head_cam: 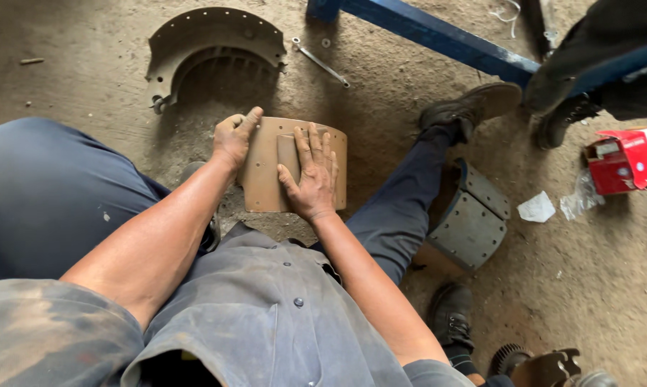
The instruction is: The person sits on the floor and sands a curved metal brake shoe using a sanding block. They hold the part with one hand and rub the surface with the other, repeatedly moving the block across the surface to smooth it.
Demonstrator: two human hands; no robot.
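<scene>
- Bare shoe [212, 50] lies on the dirt floor [80, 79], well beyond the hands, set aside.
- Left hand [234, 140] clamps the left edge of the tan lining [266, 183], thumb over the top, likely to steady it.
- Right hand [310, 172] lies flat on the lining, fingers spread, pressing a small pad [288, 150]; it grasps nothing.
- Spanner [322, 63] rests near the shoe.
- Lined shoe [474, 222] leans beside the right leg.
- Red box [624, 159] sits far right.

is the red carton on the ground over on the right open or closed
Open. The red carton lies on its side on the dirt floor, its end flap folded out at the left; whether anything is inside cannot be told.
</scene>
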